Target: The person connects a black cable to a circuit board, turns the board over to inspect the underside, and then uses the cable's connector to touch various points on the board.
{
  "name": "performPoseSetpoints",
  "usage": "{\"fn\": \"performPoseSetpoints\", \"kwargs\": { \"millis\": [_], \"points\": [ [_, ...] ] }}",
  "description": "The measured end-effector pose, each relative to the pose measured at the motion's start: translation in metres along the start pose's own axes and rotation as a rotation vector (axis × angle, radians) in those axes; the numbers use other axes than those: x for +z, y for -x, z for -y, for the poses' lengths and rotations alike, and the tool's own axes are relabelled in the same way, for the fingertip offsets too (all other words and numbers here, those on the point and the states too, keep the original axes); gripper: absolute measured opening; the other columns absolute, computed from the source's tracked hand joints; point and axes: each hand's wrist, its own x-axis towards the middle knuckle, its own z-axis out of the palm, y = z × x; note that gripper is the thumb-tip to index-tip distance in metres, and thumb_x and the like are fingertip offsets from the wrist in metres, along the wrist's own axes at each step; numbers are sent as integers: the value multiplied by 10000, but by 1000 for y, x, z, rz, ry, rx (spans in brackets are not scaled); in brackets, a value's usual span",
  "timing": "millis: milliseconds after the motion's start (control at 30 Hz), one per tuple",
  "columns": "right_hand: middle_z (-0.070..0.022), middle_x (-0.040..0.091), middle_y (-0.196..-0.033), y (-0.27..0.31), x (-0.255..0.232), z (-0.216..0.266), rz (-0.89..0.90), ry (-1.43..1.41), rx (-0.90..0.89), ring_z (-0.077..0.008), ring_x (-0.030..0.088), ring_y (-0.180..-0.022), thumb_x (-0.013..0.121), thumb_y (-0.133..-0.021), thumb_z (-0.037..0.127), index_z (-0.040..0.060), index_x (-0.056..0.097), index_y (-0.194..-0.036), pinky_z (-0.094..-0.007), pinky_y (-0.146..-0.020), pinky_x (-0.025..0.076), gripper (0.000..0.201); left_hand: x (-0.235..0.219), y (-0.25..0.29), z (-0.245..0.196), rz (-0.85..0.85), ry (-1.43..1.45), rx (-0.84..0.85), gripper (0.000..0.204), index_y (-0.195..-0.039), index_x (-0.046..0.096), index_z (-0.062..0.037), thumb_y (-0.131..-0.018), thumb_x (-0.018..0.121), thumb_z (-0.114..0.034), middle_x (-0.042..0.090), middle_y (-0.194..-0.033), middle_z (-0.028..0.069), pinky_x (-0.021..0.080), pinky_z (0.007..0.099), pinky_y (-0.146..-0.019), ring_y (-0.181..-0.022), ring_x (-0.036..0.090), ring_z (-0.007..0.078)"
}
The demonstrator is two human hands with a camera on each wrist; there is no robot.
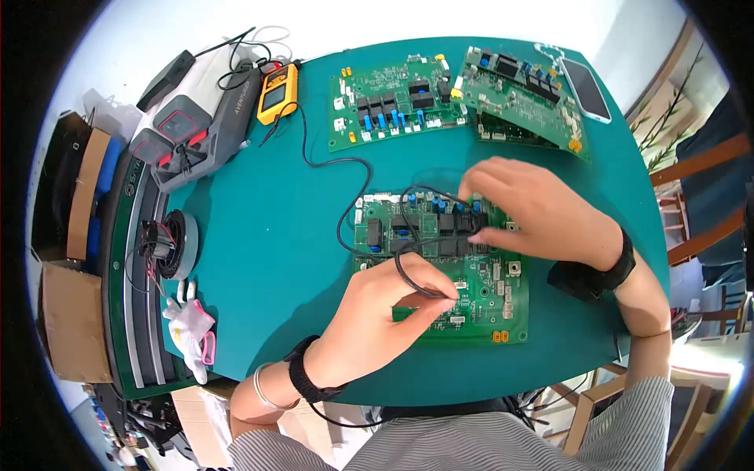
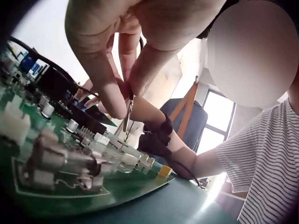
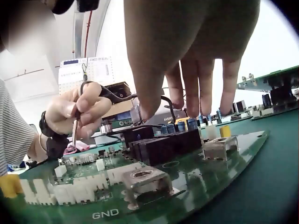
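Observation:
My left hand (image 1: 377, 302) pinches a black test lead (image 1: 406, 275) between thumb and fingertips. Its slim metal tip (image 2: 127, 117) points down close over a green circuit board (image 1: 514, 318) in the left wrist view. The cable loops across the board and runs back to a yellow multimeter (image 1: 276, 94). Over the board's far right part, my right hand (image 1: 542, 208) reaches down with its fingers spread and fairly straight. In the right wrist view its fingertips come down around the black relays (image 3: 163, 147) and blue parts, with a cable passing behind the thumb.
Another green board (image 1: 345, 129) lies at the back, with stacked boards (image 1: 510, 114) and a phone (image 1: 587, 90) to its right. A grey case (image 1: 224, 114), a round fan-like part (image 1: 181, 243) and white-pink gloves (image 1: 188, 330) line the table's left side.

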Motion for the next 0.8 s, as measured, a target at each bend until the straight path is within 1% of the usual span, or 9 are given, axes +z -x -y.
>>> {"fn": "performPoseSetpoints", "kwargs": {
  "millis": [100,200,267,300,367,400,567,733,800],
  "points": [
    [-112,610,-1078,1,1,-4,-47,-25,1,-336,608,-1039,779,-901,274,31,601,-1111,-418,-885,511,366,5,-6,-3,-26,-107,16,173,-1031,716,-14,-898,728,94,728,-997,56,641,295,-777,-908,737,152],
    [-131,611,-1123,3,12,-13,52,-130,58,-341,609,-1072,774,-911,246,32,603,-1165,-418,-923,506,374,4,-17,-5,-3,-150,-2,154,-1025,692,-8,-902,725,78,715,-973,64,620,288,-773,-893,739,152],
    [-149,615,-1193,2,24,-19,-17,-467,138,-346,602,-1145,773,-925,259,34,597,-1242,-417,-974,495,427,4,-24,-4,39,-140,-4,145,-1022,680,-6,-908,714,77,707,-961,74,610,290,-774,-888,739,163],
    [-149,615,-1193,2,27,-22,-13,-473,141,-346,602,-1145,773,-925,260,34,597,-1242,-417,-974,495,427,5,-26,-3,80,-130,-3,136,-1020,668,-3,-914,703,75,700,-950,85,599,293,-775,-883,738,173],
    [-156,603,-1318,3,30,-30,34,-547,61,-351,562,-1265,765,-943,288,41,575,-1343,-436,-1073,448,507,2,-28,-2,104,-154,-5,136,-1017,663,-10,-913,704,68,692,-940,93,591,303,-766,-868,736,198],
    [-156,603,-1318,5,30,-34,39,-551,60,-351,562,-1265,765,-943,288,41,575,-1343,-436,-1073,448,507,0,-29,-2,127,-186,1,136,-1014,658,-16,-912,706,61,685,-930,100,583,313,-757,-853,733,223],
    [-150,511,-1506,8,32,-44,125,-573,-10,-358,466,-1410,786,-911,268,64,515,-1455,-472,-1192,344,641,-12,-27,2,161,-290,45,164,-1009,668,-45,-889,729,49,686,-929,94,563,353,-694,-815,711,273],
    [-153,500,-1515,6,27,-45,170,-548,-23,-363,459,-1419,796,-893,259,66,503,-1467,-475,-1187,349,672,-14,-27,4,198,-325,32,175,-1000,689,-66,-868,762,21,710,-933,80,565,374,-676,-802,707,284],
    [-154,500,-1514,6,27,-46,170,-540,-25,-365,458,-1419,797,-891,260,65,503,-1466,-476,-1187,349,675,-14,-26,3,177,-353,75,174,-998,712,-78,-857,781,-2,728,-934,70,568,374,-660,-796,711,282]
  ]
}}
